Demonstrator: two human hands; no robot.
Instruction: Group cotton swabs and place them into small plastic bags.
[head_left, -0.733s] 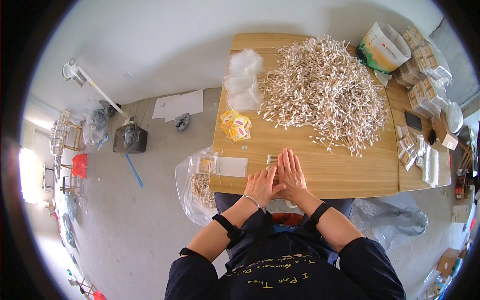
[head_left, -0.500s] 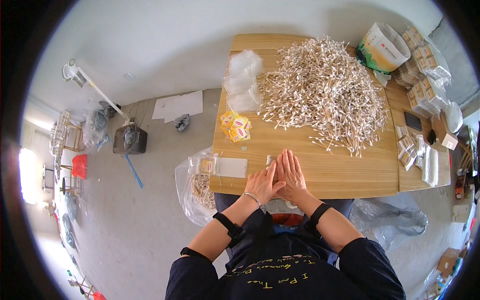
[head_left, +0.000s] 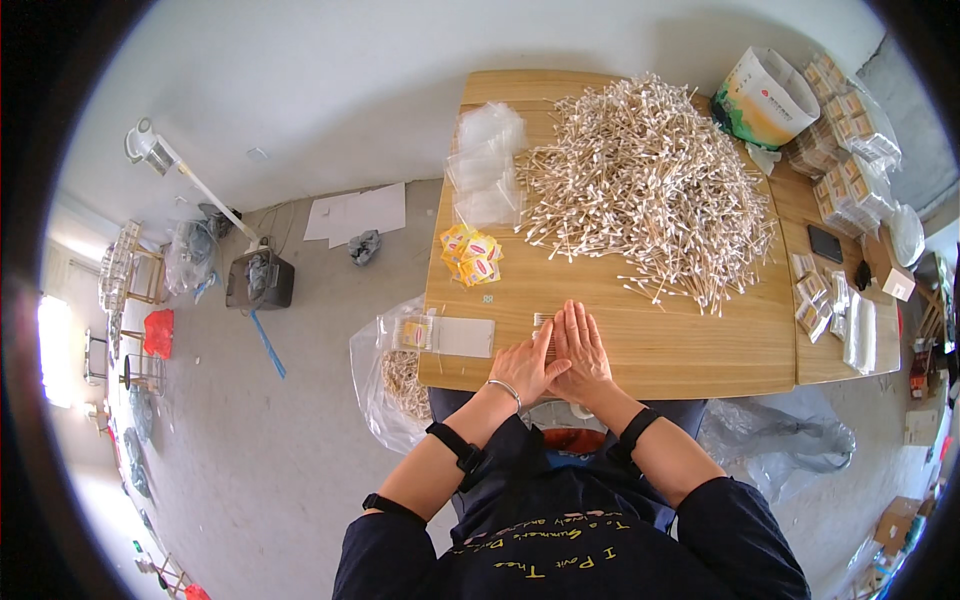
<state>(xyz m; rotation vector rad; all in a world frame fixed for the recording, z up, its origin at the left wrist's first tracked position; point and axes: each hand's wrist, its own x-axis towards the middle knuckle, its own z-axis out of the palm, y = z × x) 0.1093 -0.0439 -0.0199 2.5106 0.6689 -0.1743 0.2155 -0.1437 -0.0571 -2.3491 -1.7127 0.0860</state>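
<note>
Near the table's front edge, a small row of cotton swabs point(head_left: 541, 321) shows its white tips beside my hands. My right hand point(head_left: 580, 345) lies flat over part of the row, its fingers stretched out and pointing away from me. From the left, my left hand point(head_left: 525, 368) rests against the swabs with its fingers extended and its thumb touching the right hand. The swabs' middles are mostly hidden under the hands. Left of them lies a white card point(head_left: 466, 338) beside a clear bag with a yellow label point(head_left: 415, 332). A large heap of loose cotton swabs point(head_left: 650, 180) spreads behind the hands.
Clear plastic bags point(head_left: 488, 165) and yellow labels point(head_left: 470, 255) lie on the table's left. A white-green bucket point(head_left: 766, 98), packed swab bundles point(head_left: 853, 195) and a dark phone point(head_left: 825, 242) are on the right. A plastic bag of swabs point(head_left: 405, 385) sits below the left edge.
</note>
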